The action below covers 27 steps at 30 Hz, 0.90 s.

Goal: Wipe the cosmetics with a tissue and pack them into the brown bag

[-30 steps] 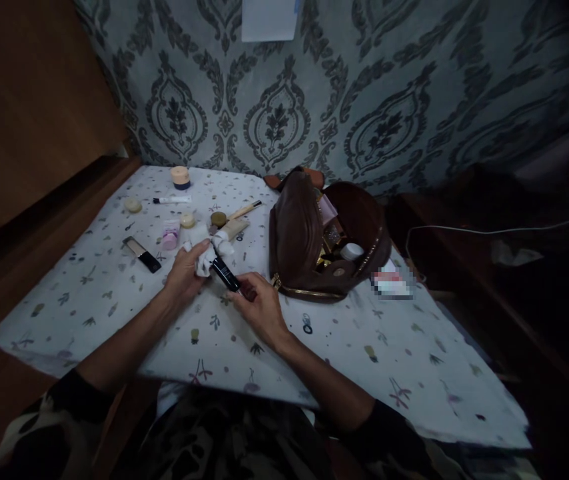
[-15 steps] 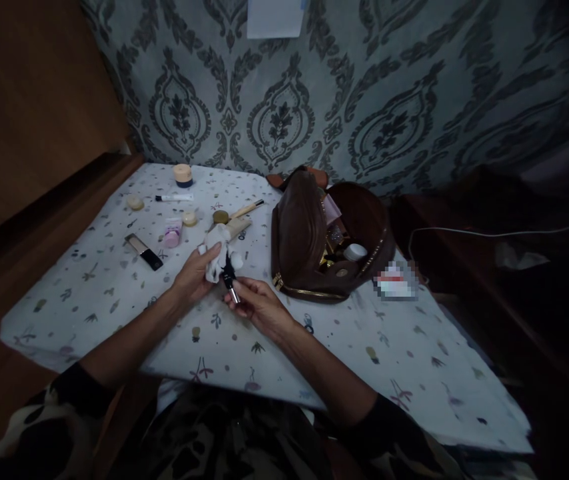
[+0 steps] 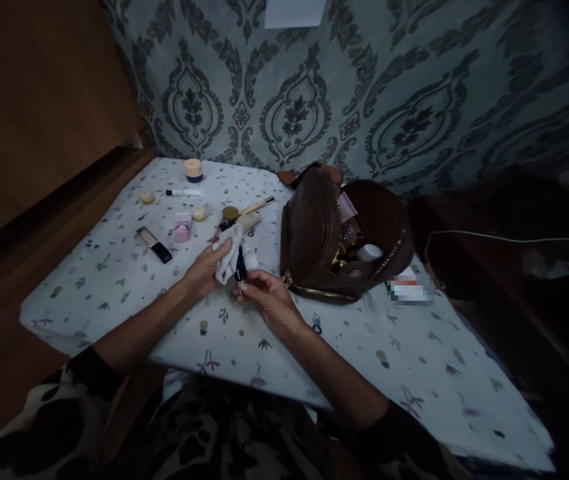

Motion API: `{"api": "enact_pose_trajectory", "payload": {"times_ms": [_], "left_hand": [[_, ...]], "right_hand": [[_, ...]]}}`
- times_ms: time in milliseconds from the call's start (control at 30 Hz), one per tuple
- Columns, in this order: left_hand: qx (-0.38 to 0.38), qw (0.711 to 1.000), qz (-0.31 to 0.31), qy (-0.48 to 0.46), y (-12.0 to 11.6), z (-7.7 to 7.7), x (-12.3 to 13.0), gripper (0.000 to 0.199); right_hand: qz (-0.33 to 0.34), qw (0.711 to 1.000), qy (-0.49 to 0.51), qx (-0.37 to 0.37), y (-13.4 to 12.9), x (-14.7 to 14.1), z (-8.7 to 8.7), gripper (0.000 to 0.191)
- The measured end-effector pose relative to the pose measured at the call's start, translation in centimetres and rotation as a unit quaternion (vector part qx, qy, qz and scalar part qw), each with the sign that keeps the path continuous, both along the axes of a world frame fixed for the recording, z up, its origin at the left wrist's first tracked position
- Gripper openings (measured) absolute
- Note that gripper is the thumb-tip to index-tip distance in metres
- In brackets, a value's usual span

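Observation:
A crumpled white wipe [image 3: 228, 265] is held in my left hand [image 3: 205, 270], whose fingers close round it. My right hand [image 3: 270, 300] pinches the near end of a small black cosmetic tube [image 3: 240, 265] with a silvery part. The wipe lies against the tube's far end, so its tip is hidden. Just beyond my hands lie a beige tube [image 3: 248, 223], a small round jar with a dark olive lid [image 3: 230, 213] and a wooden-handled brush [image 3: 258, 205].
An open brown leather bag [image 3: 309, 233] with cosmetics inside stands to the right. Left lie a black-and-silver case [image 3: 154, 245], a pink tube [image 3: 182, 227], small jars [image 3: 199, 213], a white pen-like tube [image 3: 184, 193] and a peach jar [image 3: 193, 170]. A patterned cloth [image 3: 164, 347] covers the table.
The view has shifted a little, moving everything slightly right in the picture. My right hand has turned the black tube slightly more upright, and its silvery end shows less. Both grips stay.

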<state>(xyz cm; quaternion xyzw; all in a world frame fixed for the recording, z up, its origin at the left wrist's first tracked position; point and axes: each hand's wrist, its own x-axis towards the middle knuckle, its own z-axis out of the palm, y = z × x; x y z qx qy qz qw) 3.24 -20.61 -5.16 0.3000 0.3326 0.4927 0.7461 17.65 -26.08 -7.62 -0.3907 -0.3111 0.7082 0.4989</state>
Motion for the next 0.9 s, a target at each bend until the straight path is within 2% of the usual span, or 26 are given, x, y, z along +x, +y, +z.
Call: {"api": "enact_pose_trajectory", "payload": {"times_ms": [133, 333, 467, 600, 800, 900], "left_hand": [[0.045, 0.993, -0.099, 0.049, -0.47, -0.23, 0.01, 0.049], [0.154, 0.965, -0.157, 0.141, -0.33, -0.1, -0.31, 0.043], [0.231, 0.933, -0.162, 0.225, -0.5, -0.31, -0.27, 0.035], [0.268, 0.911, -0.144, 0.277, -0.67, -0.14, -0.42, 0.036], [0.27, 0.894, -0.153, 0.322, -0.7, 0.51, -0.77, 0.045], [0.264, 0.882, -0.145, 0.363, -0.66, 0.56, -0.85, 0.052]], "right_hand": [[-0.04, 0.998, 0.042, -0.018, 0.22, -0.05, -0.06, 0.044], [-0.079, 0.991, 0.102, -0.027, 0.23, -0.07, 0.09, 0.05], [-0.074, 0.989, 0.124, -0.024, 0.15, 0.23, 0.38, 0.042], [-0.035, 0.998, 0.055, 0.005, 0.12, 0.46, 0.48, 0.033], [-0.079, 0.986, -0.06, 0.134, 0.09, 0.69, 0.5, 0.035], [-0.091, 0.979, -0.081, 0.16, 0.17, 0.88, 0.6, 0.038]]}}
